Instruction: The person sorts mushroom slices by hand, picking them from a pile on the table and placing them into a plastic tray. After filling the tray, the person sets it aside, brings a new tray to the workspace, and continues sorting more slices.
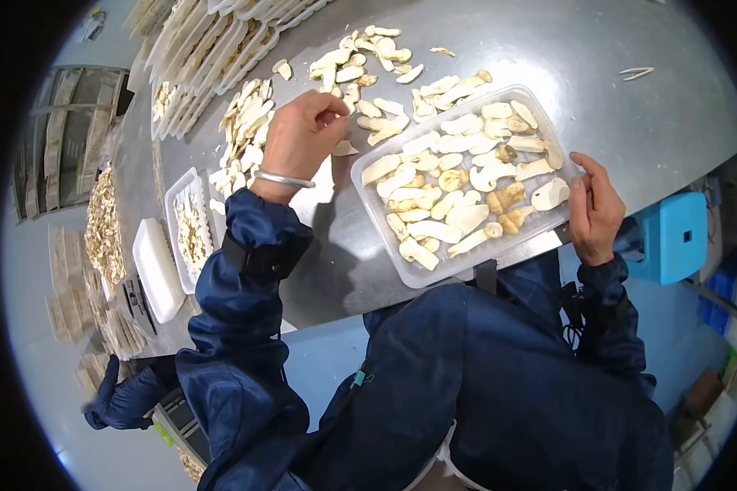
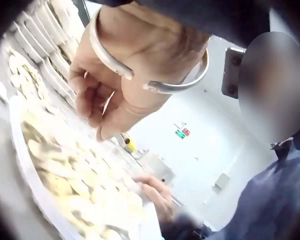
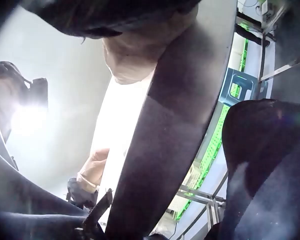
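Note:
A clear plastic tray (image 1: 413, 274) lies on the metal table, filled with rows of pale mushroom slices (image 1: 467, 217). My right hand (image 1: 599, 209) holds the tray's right rim, thumb and fingers at its edge; in the right wrist view the right hand (image 3: 132, 62) has its fingertips hidden. To the left of the tray, my left hand (image 1: 303, 135) hovers over the table with loosely bent fingers. Nothing shows between the fingers of the left hand (image 2: 117, 95) in the left wrist view. One mushroom slice (image 1: 345, 148) appears just beneath its thumb.
Loose mushroom slices (image 1: 246, 131) spread beyond the left hand and behind the tray. Stacked full trays (image 1: 205, 65) stand at the back left. A smaller tray (image 1: 190, 229) and a white lidded box (image 1: 157, 270) sit left. Tweezers (image 1: 635, 74) lie far right; a blue stool (image 1: 675, 237) stands below.

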Tool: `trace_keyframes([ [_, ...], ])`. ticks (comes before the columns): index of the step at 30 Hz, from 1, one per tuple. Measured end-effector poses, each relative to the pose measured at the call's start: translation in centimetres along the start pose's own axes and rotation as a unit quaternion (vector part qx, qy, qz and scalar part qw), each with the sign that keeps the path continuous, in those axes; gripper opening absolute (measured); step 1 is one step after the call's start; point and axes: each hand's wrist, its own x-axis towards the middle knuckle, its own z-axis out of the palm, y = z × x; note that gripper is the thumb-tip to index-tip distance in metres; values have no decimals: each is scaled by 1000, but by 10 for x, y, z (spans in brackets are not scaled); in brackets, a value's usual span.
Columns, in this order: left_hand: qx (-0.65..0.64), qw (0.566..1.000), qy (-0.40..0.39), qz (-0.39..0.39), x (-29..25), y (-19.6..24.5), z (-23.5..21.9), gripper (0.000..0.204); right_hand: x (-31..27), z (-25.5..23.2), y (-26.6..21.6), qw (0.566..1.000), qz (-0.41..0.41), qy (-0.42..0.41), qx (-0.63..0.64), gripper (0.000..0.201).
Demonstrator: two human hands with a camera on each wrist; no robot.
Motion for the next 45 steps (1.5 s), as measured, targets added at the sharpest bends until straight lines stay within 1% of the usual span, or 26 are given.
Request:
trace_keyframes([
  [1,10,1000,-6,-24,1,-10,2,15,0,0,0,1000,4,0,-2,27],
  [4,-24,999,-22,9,3,-18,17,17,0,1,0,1000,0,6,3,27],
  [7,-4,1000,-22,-20,8,-7,21,17,0,1,-1,1000,-2,8,2,28],
  [8,-13,999,-32,-7,10,-11,25,17,0,0,-1,1000,-1,7,-1,28],
  [11,-8,997,-74,-18,16,-10,25,17,1,1,-1,1000,0,5,-3,27],
  [14,12,997,-77,27,19,-10,24,15,0,0,-1,1000,-2,7,-4,27],
  [17,56,993,-99,42,21,-8,20,17,0,1,0,1000,-5,9,-4,27],
  [20,45,995,-83,41,19,-6,23,19,0,0,-1,1000,-4,8,-2,27],
  [23,50,994,-85,49,18,-5,24,18,0,0,0,1000,-8,8,-1,27],
  [26,90,988,-123,31,21,2,19,18,1,0,-1,1000,-9,8,-3,27],
  [29,100,988,-110,39,21,0,21,20,1,0,-1,1000,-12,10,-2,27],
  [32,105,989,-107,14,18,2,18,18,1,0,-1,1000,-13,8,-4,27],
  [35,-24,996,-76,-31,7,-11,11,15,0,0,-1,1000,-9,4,-5,27],
  [36,-58,997,-39,-22,3,-13,8,12,0,0,0,1000,-9,5,-3,27],
  [37,-46,999,-2,-3,-3,-4,1,11,0,0,0,1000,-8,6,-1,27],
  [39,-24,999,2,-22,-21,24,-14,11,0,0,0,1000,-10,9,-6,27],
  [41,-50,997,-9,62,-42,50,-11,13,0,1,-1,1000,-7,8,-3,27],
  [42,-55,994,-33,88,-51,59,-7,15,0,1,-1,1000,-4,8,1,27],
  [43,-89,991,-44,90,-58,67,1,14,0,1,-1,1000,0,8,4,27],
  [45,-33,988,-38,148,-64,70,13,15,0,1,-1,1000,3,7,7,27],
])
